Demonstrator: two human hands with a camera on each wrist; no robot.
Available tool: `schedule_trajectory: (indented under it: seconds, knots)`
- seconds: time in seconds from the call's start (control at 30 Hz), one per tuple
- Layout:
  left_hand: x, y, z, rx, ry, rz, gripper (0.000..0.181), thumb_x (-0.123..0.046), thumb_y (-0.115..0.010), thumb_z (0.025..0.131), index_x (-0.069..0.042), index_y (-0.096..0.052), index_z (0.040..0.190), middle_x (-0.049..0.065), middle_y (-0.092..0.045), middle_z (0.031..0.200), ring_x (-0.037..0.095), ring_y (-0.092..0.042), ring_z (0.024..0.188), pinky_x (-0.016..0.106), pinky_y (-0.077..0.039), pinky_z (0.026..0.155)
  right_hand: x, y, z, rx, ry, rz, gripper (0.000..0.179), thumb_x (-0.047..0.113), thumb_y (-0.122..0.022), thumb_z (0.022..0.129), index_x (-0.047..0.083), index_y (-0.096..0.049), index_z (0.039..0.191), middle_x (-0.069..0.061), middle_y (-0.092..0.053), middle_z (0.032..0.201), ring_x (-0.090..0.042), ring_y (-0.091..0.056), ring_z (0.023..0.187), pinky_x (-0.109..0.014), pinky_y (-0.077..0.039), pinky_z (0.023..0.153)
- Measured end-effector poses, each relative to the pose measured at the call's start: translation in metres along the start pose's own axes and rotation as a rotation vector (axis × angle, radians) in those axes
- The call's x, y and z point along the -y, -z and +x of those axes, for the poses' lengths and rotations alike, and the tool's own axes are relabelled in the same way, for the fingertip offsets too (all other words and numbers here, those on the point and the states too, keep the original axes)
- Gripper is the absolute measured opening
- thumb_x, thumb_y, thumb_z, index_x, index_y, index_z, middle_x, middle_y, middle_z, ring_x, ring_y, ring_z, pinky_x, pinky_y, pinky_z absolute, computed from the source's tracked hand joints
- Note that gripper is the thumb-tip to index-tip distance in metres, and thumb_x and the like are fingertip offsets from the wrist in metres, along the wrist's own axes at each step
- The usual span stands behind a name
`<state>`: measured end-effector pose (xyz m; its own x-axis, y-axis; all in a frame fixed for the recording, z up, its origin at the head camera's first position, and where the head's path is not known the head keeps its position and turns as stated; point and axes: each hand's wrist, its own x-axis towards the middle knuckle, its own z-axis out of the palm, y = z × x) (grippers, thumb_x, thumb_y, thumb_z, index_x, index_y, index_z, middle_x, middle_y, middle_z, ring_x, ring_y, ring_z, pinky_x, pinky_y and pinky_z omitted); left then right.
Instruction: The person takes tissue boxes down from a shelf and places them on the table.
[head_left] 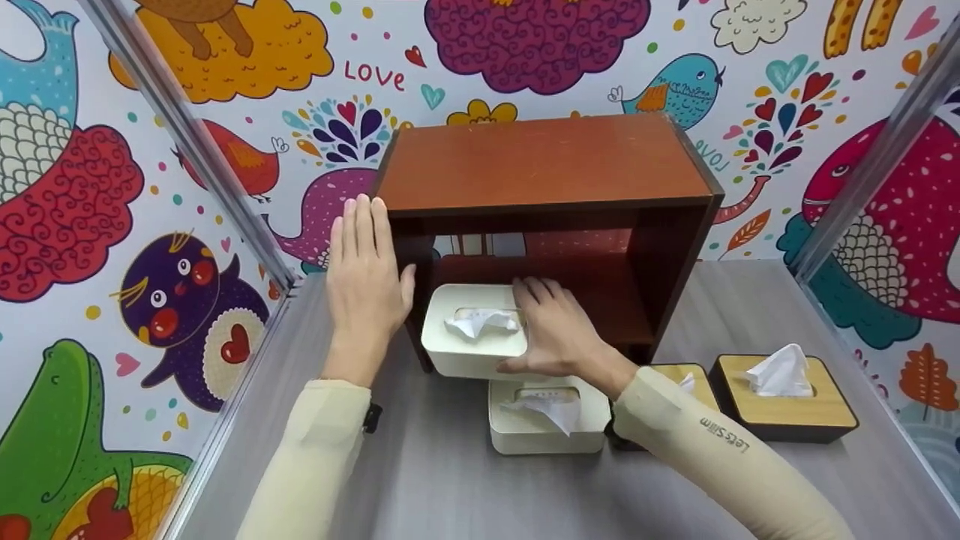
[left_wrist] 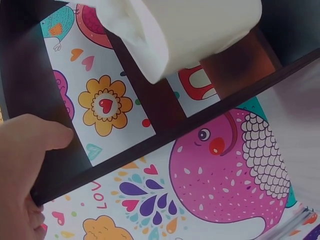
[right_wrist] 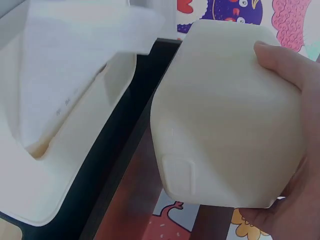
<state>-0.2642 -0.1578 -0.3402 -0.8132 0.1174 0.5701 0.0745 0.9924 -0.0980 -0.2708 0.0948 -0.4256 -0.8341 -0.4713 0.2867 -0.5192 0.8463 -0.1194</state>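
Observation:
My right hand (head_left: 559,330) grips a white tissue box (head_left: 465,364) by its right end, tissue side up. The box is held at the front opening of a brown wooden shelf (head_left: 540,165). In the right wrist view, the thumb and fingers span the side of this box (right_wrist: 225,115). My left hand (head_left: 367,285) rests at the shelf's left front edge, fingers straight and together. The left wrist view has its thumb (left_wrist: 55,135) against the dark panel. Below the held box, a second white tissue box (head_left: 547,442) stands on the table, a tissue poking out.
A tissue box with a wooden lid and black sides (head_left: 772,405) stands at the right. Another wooden-lidded box (head_left: 679,373) is partly hidden behind my right forearm. Walls with cartoon prints and metal posts (head_left: 187,135) surround the grey table (head_left: 435,480).

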Motion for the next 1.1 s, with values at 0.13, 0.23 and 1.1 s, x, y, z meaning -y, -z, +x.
schedule_trajectory:
  seconds: [0.13, 0.23, 1.1]
  knots:
    - [0.004, 0.001, -0.001, 0.01, -0.006, -0.006, 0.094, -0.04, -0.065, 0.088, -0.002, -0.011, 0.156, 0.018, -0.019, 0.162, 0.033, -0.017, 0.152, 0.042, -0.013, 0.126, 0.006, 0.001, -0.007, -0.003, 0.025, 0.004, 0.126, 0.077, -0.075, 0.052, 0.003, -0.038, 0.147, -0.018, -0.05, 0.143, -0.036, -0.046, 0.132, -0.048, -0.042, 0.109]
    - [0.007, 0.001, -0.001, 0.01, -0.01, -0.024, 0.094, -0.039, -0.065, 0.088, -0.003, -0.011, 0.156, 0.017, -0.018, 0.163, 0.032, -0.015, 0.152, 0.043, -0.012, 0.126, 0.012, 0.0, -0.011, 0.002, 0.04, 0.015, 0.125, 0.077, -0.075, 0.052, 0.003, -0.038, 0.146, -0.018, -0.05, 0.143, -0.036, -0.047, 0.131, -0.048, -0.042, 0.109]
    - [0.105, -0.011, -0.068, 0.102, 0.059, -0.191, 0.076, -0.022, -0.063, 0.09, 0.004, -0.026, 0.151, 0.026, -0.032, 0.154, 0.042, -0.028, 0.145, 0.052, -0.021, 0.121, 0.076, -0.022, -0.01, 0.065, 0.083, 0.056, 0.125, 0.081, -0.068, 0.058, 0.006, -0.031, 0.151, -0.014, -0.045, 0.148, -0.032, -0.044, 0.135, -0.047, -0.042, 0.109]
